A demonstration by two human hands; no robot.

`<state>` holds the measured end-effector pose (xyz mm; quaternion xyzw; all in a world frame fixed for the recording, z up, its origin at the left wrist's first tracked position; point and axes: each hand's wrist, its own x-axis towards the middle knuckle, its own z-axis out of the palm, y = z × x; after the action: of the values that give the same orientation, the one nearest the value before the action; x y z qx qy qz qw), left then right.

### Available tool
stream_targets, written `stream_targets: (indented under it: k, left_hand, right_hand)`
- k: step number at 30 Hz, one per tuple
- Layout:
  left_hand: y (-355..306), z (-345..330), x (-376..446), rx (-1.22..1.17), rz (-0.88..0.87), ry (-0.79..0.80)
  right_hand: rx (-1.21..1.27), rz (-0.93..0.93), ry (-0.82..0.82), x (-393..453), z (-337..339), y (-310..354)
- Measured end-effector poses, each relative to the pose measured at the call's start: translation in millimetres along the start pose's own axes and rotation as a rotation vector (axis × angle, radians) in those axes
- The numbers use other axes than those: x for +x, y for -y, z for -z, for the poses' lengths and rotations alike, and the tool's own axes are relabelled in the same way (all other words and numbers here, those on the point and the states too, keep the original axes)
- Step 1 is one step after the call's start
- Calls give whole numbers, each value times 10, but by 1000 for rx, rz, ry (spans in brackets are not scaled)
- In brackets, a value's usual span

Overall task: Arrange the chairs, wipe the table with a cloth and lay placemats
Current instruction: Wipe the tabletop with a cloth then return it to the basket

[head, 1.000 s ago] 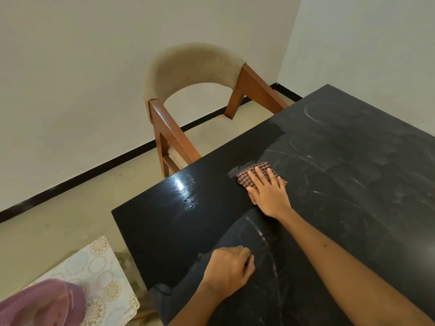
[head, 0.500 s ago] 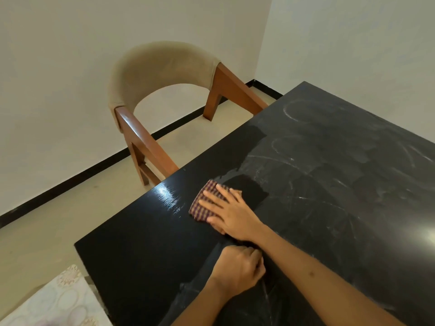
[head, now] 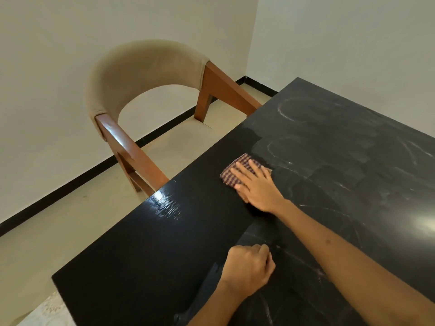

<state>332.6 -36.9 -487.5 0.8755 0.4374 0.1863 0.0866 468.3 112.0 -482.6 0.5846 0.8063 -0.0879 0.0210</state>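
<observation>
I've got the right hand (head: 257, 184) flat and spread, fingers wide, pressing the checked cloth (head: 237, 170) onto the black table (head: 146, 243); the cloth pokes out beyond the fingertips, toward the chair (head: 146, 67). It looks soft, light and folded, so I judge palm pressure, not a pinch, is the way to drive it; it should slide easily on this glossy top. The left hand (head: 247, 267) sits nearer me, curled into a loose fist on the table, holding nothing I can see. Chalky smears lie past and to the right of the cloth. Most of the cloth hides under my palm. A patterned corner (head: 47, 311) at the frame's bottom edge is cut off; placemat, perhaps.
</observation>
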Motion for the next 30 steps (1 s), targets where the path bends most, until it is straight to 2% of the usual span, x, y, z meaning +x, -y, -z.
stream_targets:
  k: [3,7,9,14,20,24,30]
  left_hand:
    - [-53,-25,139,-20,26,5]
    - [-100,-104,305,-31,44,34]
    - [-123,-136,388,-21,54,22]
    - [-152,-239,469,-7,27,-8]
    - [-121,-296,507,-8,19,48]
    - [-127,-284,492,-25,18,78]
    - [-130,-250,494,-52,13,25]
  right_hand:
    - [-31,209,23,-342,-68,21]
    - [-23,316,36,-497,-98,-73]
    - [-13,289,23,-382,-57,-129]
    - [-6,55,-10,283,67,-484]
    - [75,-209,-12,743,221,-1116]
    - [62,-216,-33,676,159,-1044]
    - [-6,13,6,-47,56,-731]
